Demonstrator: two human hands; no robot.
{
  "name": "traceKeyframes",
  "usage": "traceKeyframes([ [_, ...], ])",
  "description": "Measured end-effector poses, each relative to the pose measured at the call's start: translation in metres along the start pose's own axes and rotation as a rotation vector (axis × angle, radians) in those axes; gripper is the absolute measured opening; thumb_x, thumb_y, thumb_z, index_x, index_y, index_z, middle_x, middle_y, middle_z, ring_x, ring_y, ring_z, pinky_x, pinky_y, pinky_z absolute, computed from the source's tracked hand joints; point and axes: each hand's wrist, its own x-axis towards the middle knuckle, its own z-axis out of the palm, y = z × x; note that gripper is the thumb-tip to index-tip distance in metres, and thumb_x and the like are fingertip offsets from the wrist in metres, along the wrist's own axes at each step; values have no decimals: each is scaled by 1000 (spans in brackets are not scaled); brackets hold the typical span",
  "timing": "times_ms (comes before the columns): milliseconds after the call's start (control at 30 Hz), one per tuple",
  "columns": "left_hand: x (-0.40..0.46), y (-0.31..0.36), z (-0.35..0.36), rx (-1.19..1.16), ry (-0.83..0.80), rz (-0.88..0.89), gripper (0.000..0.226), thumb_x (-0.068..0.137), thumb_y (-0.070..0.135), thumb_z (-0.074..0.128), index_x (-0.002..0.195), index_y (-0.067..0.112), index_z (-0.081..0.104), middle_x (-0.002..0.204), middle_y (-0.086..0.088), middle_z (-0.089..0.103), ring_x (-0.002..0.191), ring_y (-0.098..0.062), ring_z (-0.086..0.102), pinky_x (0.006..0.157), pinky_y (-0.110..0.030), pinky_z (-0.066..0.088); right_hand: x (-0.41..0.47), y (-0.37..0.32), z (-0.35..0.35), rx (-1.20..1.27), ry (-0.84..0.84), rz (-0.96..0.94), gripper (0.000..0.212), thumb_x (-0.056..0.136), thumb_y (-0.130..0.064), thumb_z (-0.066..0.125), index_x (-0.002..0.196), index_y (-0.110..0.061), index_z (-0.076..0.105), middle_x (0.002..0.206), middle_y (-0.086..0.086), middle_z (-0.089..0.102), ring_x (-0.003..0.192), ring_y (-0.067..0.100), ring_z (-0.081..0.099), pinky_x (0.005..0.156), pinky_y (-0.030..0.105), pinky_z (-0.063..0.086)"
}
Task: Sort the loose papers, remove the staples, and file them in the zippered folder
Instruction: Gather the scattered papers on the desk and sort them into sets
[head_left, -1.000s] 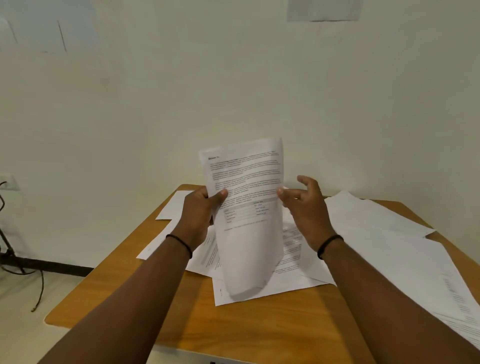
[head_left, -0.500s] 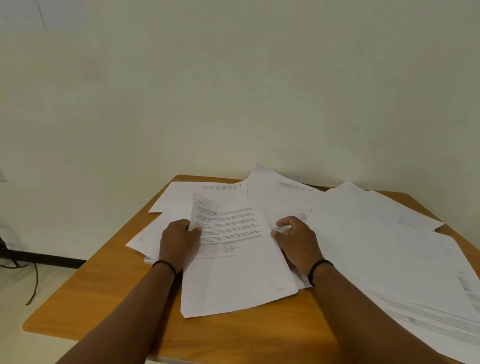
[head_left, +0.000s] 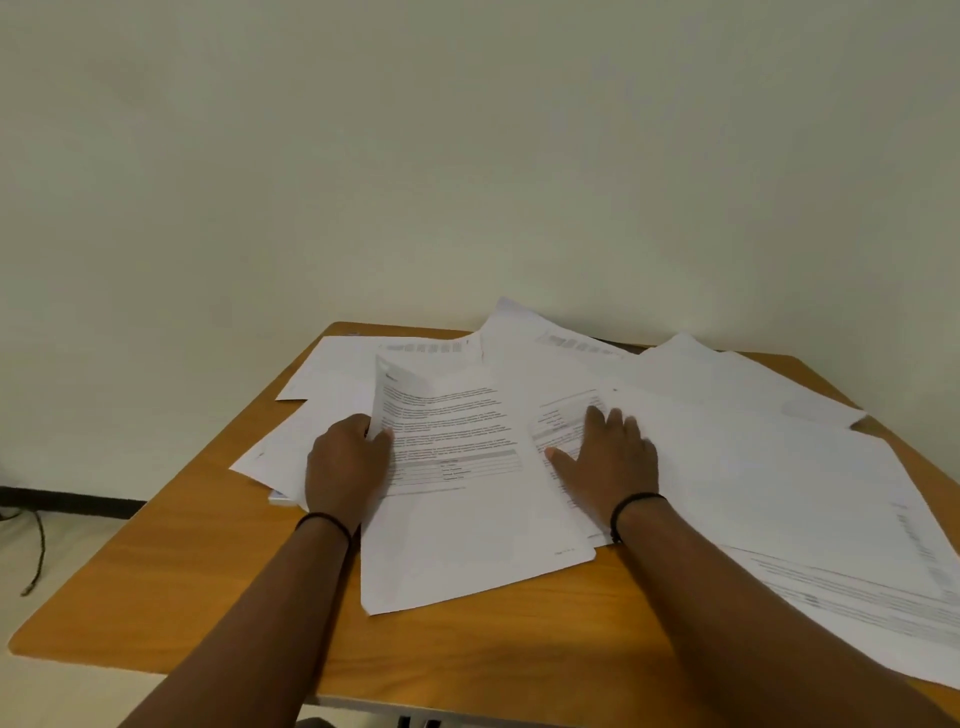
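1. Down it comes: the printed sheet (head_left: 457, 467) that stood upright between both hands a second ago now lies almost flat on the pile, and the right hand has let go of it.
2. Left hand (head_left: 347, 467) pinches the sheet's left edge, thumb on top and fingers curled under, so that edge and the top-left corner stand lifted.
3. Right hand (head_left: 608, 462) lies flat with straight fingers, pressing on the papers just right of the sheet and holding nothing.
4. Between the two hands lies the sheet, its long axis running from the near table edge away toward the wall, tilted slightly; the left hand is the one on it.
5. Further out, loose papers (head_left: 753, 467) spread across the wooden table (head_left: 171, 561), overlapping, most of them to the right and behind.
6. No zippered folder shows anywhere, and no staple can be made out at this size, so filing looks a long way off; sorting seems the step in hand.
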Motion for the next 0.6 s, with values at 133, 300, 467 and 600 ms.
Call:
traceKeyframes([
  [133, -1, 0, -1, -10, 0, -3, 27, 99, 31, 56, 77, 16, 61, 75, 2, 63, 67, -14, 59, 60, -28, 43, 2, 7, -12, 43, 101, -14, 80, 89, -60, 56, 149, -14, 28, 152, 15, 36, 137, 32, 36, 111, 46, 33],
  [300, -3, 1, -2, 4, 5, 2, 27, 99, 29, 55, 76, 15, 60, 76, 1, 62, 66, -14, 57, 62, -31, 44, 20, 26, -26, -9, -109, 127, 108, 76, -78, 57, 152, -13, 18, 155, 19, 30, 143, 39, 27, 116, 51, 27],
  [467, -2, 0, -1, 10, 7, 8, 26, 99, 30, 56, 76, 17, 59, 75, 3, 62, 65, -13, 57, 64, -32, 46, 18, 26, -29, 37, -32, 46, 67, 87, -46, 64, 138, -15, 35, 130, 11, 54, 119, 30, 52, 95, 41, 45],
  [600, -3, 1, -3, 10, 11, 20, 26, 99, 29, 56, 78, 15, 60, 74, 4, 60, 64, -13, 56, 63, -30, 43, 11, 19, -32, 42, 30, 76, 56, 89, -28, 61, 135, -8, 37, 117, 13, 58, 102, 30, 59, 79, 36, 50],
])
